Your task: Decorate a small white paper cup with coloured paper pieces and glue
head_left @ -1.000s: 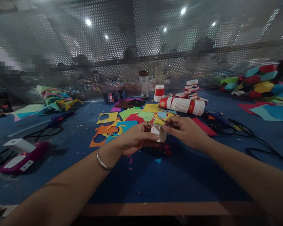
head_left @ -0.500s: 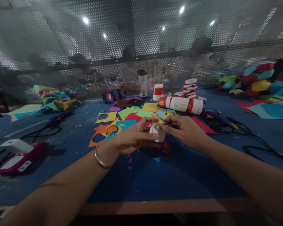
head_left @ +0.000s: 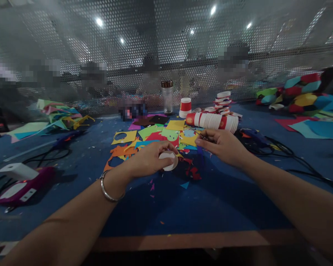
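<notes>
The left hand (head_left: 148, 158) grips the white cup piece (head_left: 169, 164), its thumb laid across the front; the piece is held low over the surface (head_left: 199, 210), a round end now turned toward the wearer. Half a second earlier the right hand (head_left: 222, 146) was at the edge of the piece with a thin metal tool; it has since drawn away to the right, suggesting a break in the work on that edge. Whether its fingers are closed on the tool cannot be told. Just right of the cup piece lie red scraps (head_left: 193, 173); beyond it, cut coloured paper (head_left: 175, 125); farther beyond and to the right, a row of stacked cups (head_left: 211, 122).
</notes>
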